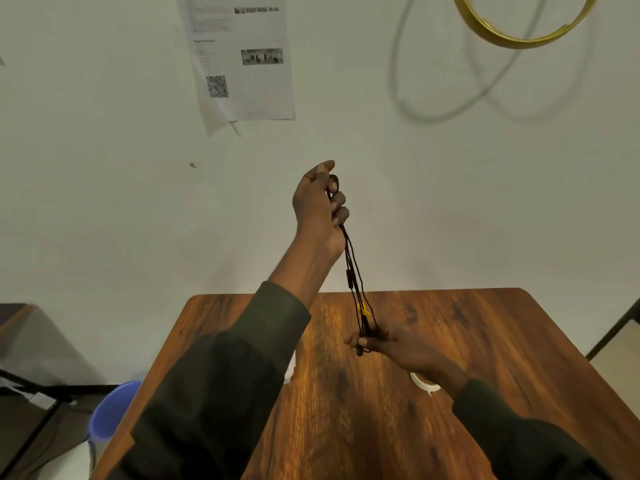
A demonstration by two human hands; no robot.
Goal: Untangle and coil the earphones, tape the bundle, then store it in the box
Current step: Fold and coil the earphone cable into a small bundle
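Observation:
The black earphones (354,271) are stretched as several taut strands between my two hands, above the far part of the wooden table (485,341). My left hand (320,209) is raised high in front of the wall and is closed on the upper end of the strands. My right hand (388,344) is lower, just over the table, and pinches the lower end. An inline remote and a small yellow piece sit along the strands. A white tape roll (425,383) lies on the table, partly hidden under my right wrist. A white object (290,368) peeks out behind my left sleeve.
A printed sheet (242,57) hangs on the wall behind the table. A gold hoop (519,29) hangs at the top right. A blue bucket (110,414) stands on the floor left of the table, next to a dark frame.

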